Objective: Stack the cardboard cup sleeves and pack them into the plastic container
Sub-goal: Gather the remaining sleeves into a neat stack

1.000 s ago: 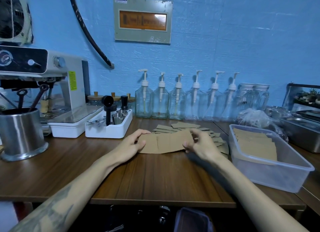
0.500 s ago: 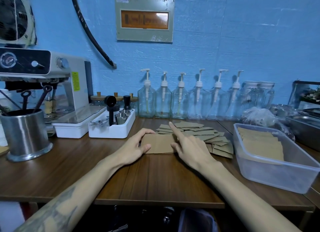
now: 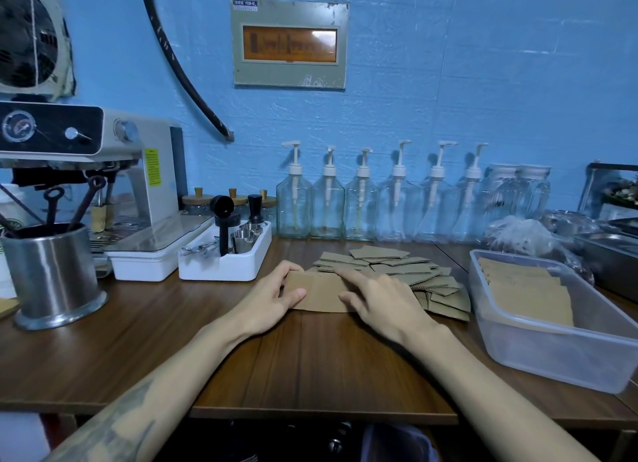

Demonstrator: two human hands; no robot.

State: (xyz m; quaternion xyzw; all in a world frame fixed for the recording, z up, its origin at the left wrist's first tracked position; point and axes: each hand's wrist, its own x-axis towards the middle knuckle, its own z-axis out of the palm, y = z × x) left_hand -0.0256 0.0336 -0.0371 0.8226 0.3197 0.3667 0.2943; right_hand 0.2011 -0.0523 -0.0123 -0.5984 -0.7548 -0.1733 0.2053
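A small stack of flat brown cardboard sleeves [image 3: 319, 294] lies on the wooden table in front of me. My left hand [image 3: 272, 297] grips its left end, thumb on top and fingers curled round the edge. My right hand [image 3: 376, 301] lies flat on the stack's right part with fingers stretched out. Behind and to the right is a loose heap of more sleeves [image 3: 407, 271]. The clear plastic container [image 3: 552, 351] stands at the right and holds a layer of packed sleeves [image 3: 528, 292].
A white tray of barista tools [image 3: 224, 265] and an espresso machine [image 3: 103, 185] stand at the left, with a steel utensil cup [image 3: 51, 275] nearer. Glass pump bottles [image 3: 362, 199] line the blue wall. Steel trays [image 3: 611, 251] sit at the far right.
My right hand has moved from gripping the stack's right end to lying flat on top of it, fingers stretched toward the heap. My left hand keeps its hold.
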